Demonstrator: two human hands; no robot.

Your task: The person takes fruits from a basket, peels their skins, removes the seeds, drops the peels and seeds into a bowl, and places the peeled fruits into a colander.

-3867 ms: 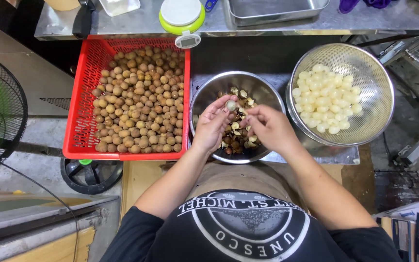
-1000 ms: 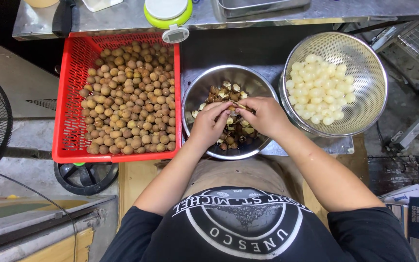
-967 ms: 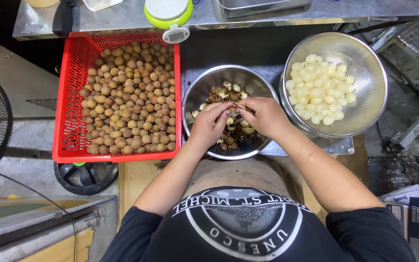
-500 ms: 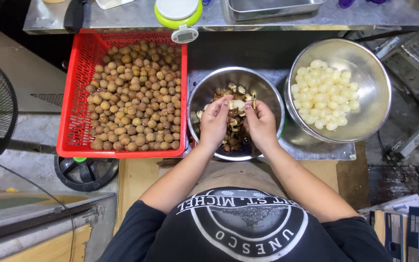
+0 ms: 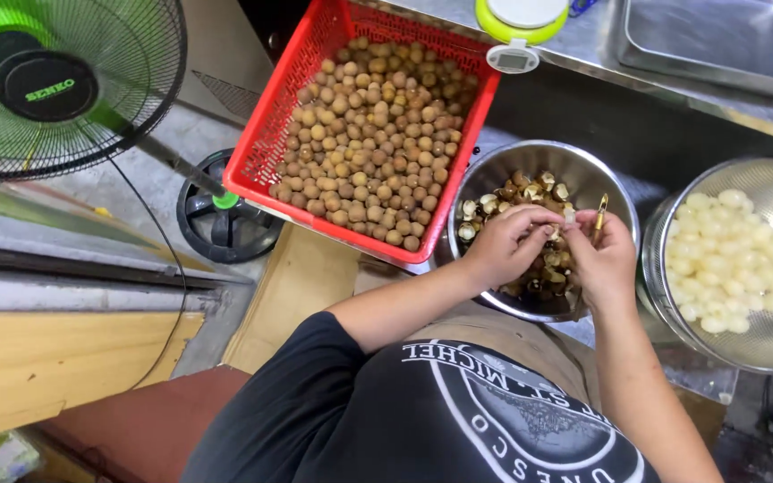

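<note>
Over a steel bowl of brown shells and seeds, my left hand pinches a small pale fruit at its fingertips. My right hand is closed on a thin yellowish tool that sticks up, and its fingers meet the same fruit. A red plastic basket full of round brown fruits sits to the left of the bowl. To the right stands a steel colander holding peeled white fruits.
A green standing fan with a black base is on the left. A small green and white scale and a steel tray rest on the far counter. A wooden board lies under the basket's edge.
The view has swung to the left, so the fan now fills the left side. My hands stay together over the bowl, working on one fruit.
</note>
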